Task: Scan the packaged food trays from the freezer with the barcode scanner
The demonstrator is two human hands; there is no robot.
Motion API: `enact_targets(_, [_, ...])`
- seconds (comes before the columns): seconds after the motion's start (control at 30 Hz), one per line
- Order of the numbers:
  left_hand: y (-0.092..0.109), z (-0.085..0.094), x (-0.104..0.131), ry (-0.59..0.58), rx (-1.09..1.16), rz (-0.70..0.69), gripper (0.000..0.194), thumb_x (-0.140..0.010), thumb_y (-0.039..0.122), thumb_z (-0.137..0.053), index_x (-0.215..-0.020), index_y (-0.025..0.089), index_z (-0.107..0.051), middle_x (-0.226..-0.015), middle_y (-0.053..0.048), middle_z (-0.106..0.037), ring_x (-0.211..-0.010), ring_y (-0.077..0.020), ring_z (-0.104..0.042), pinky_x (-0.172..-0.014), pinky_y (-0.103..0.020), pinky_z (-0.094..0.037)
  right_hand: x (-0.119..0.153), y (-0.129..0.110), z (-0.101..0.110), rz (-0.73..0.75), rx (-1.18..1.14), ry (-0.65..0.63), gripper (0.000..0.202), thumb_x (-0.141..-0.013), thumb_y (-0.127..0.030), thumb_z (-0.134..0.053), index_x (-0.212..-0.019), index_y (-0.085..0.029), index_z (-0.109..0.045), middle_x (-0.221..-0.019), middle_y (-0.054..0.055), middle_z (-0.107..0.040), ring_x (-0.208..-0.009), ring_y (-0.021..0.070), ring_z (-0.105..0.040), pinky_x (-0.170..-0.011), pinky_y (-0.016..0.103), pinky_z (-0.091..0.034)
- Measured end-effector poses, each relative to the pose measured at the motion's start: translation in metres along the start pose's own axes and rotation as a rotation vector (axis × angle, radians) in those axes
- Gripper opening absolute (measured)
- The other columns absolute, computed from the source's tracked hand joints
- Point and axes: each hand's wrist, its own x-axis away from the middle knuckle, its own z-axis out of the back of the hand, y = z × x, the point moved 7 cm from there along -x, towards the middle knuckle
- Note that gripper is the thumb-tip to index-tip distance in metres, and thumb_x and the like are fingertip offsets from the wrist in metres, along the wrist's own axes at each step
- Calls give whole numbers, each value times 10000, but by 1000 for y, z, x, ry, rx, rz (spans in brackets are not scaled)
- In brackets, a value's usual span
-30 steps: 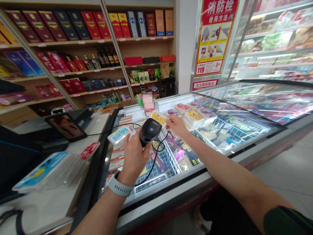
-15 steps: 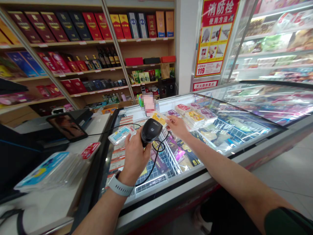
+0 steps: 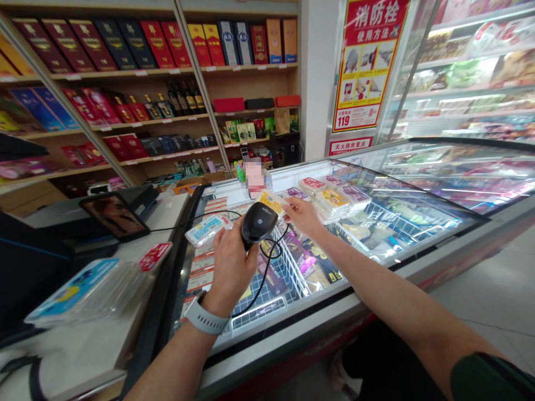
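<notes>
My left hand (image 3: 230, 266) grips a black corded barcode scanner (image 3: 258, 223), its head pointing away from me over the glass-topped freezer (image 3: 401, 245). Just beyond the scanner, my right hand (image 3: 304, 215) holds a small yellow packet (image 3: 272, 201) by its edge, close in front of the scanner's head. The scanner's black cable (image 3: 267, 262) loops down below my hands. Several similar flat packets (image 3: 332, 197) lie in a stack on the glass to the right of my right hand. A blue and white packet (image 3: 207, 228) rests on the glass left of the scanner.
A counter at the left carries a tilted screen (image 3: 112, 214) and a pile of clear-wrapped blue packets (image 3: 79, 292). Wooden shelves (image 3: 167, 111) with boxed goods and bottles fill the back wall. A red poster (image 3: 368, 61) hangs beside refrigerated shelving (image 3: 468, 72).
Almost nothing: both hands hold the scanner and the yellow packet in the same place, with only a slight drift of the view.
</notes>
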Motion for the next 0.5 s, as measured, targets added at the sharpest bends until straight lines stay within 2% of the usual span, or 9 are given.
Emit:
enact_targets(0.17, [-1,-1,0,-10,-10,12,512,-839,199,-518,-1337,131,-420,-1262,-148,-616,-1146,-286,-573,-1085,-498,-315,1,0,-1,-13,-5,-12,270,-855,-415,-563,-992,-206,-665,-695,-10,-647,-610,141,-663,-543,247,-573])
enact_targets(0.3, [-2,-3,0,-25,-4,23,503,-839,198,-516,-1329,131,-422,-1259,-142,-617,-1160,-281,-569,-1105,-502,-286,1,0,2,-17,-20,28,271,-846,-402,-570,-1008,-205,-662,-671,-12,-635,-594,152,-659,-535,265,-571])
enact_targets(0.4, [-2,-3,1,-25,1,25,499,-837,205,-515,-1325,151,-424,-1264,-132,-617,-1166,-280,-567,-1105,-503,-285,-1,-6,14,24,-17,102,306,-845,-405,-574,-1053,-197,-658,-737,9,-656,-622,163,-659,-563,286,-573])
enact_targets(0.5, [-3,-3,1,-19,-9,32,504,-837,213,-515,-1329,153,-420,-1253,-131,-625,-1157,-284,-572,-1106,-505,-282,-2,-23,38,172,101,248,308,-859,-396,-571,-1067,-191,-670,-926,49,-663,-699,165,-644,-663,317,-574])
